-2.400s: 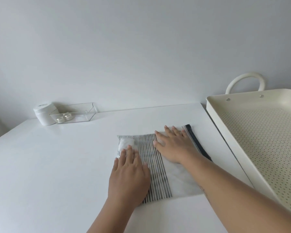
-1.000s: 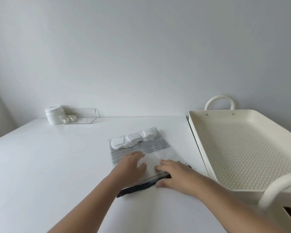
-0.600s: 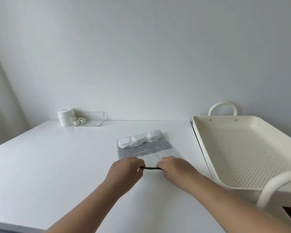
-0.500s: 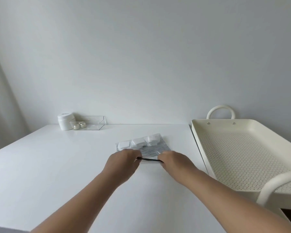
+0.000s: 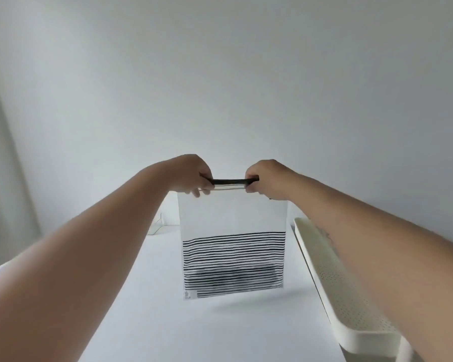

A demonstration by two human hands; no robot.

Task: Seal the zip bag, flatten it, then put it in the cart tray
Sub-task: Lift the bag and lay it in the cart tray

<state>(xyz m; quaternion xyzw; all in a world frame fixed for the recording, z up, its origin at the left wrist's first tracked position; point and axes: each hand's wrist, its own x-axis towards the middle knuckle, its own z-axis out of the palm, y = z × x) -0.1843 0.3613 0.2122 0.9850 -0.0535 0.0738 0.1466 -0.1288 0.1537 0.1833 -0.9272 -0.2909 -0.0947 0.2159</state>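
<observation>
The zip bag (image 5: 233, 246) hangs upright above the white table (image 5: 220, 330), clear at the top with black stripes across its lower half. Its black zip strip runs across the top edge. My left hand (image 5: 191, 176) pinches the left end of that strip and my right hand (image 5: 266, 180) pinches the right end. A dark blurred shape shows inside at the bottom of the bag. The cream perforated cart tray (image 5: 332, 280) stands to the right of the bag, partly hidden by my right forearm.
A clear plastic box (image 5: 157, 226) is partly visible at the back of the table, behind my left forearm. A plain grey wall rises behind the table. The tray's near corner ends at the lower right.
Both hands have lifted the bag by its zip strip off the table, so it now hangs upright. Earlier it lay flat with my hands pressing on it, then gripping the strip.
</observation>
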